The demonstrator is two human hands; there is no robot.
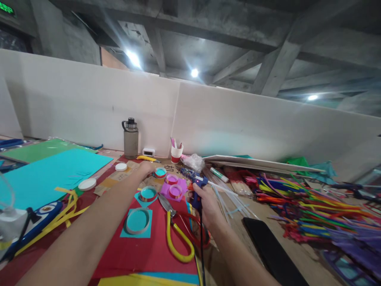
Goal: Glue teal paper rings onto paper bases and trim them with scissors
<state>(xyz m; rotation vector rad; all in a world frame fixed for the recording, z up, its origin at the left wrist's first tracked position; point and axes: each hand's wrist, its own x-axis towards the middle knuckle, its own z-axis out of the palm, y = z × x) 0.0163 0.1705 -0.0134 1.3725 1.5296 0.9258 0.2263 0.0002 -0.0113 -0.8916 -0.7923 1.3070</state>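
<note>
Head view: the right hand (206, 201) is closed around a blue glue gun (199, 182) above the counter (256, 207). The left hand (147, 169) is at a small red ring (160, 177); whether it grips it, I cannot tell. Scissors (172, 213) lie on red paper (131, 254) between the forearms.

Ceiling lamps (194, 72) glare; the lower-right edge seems smeared and stretched.

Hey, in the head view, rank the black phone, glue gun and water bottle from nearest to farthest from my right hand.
1. Glue gun: held in your right hand.
2. Black phone: to that hand's right, closer to you.
3. Water bottle: far off to the left, before the white board.
</note>
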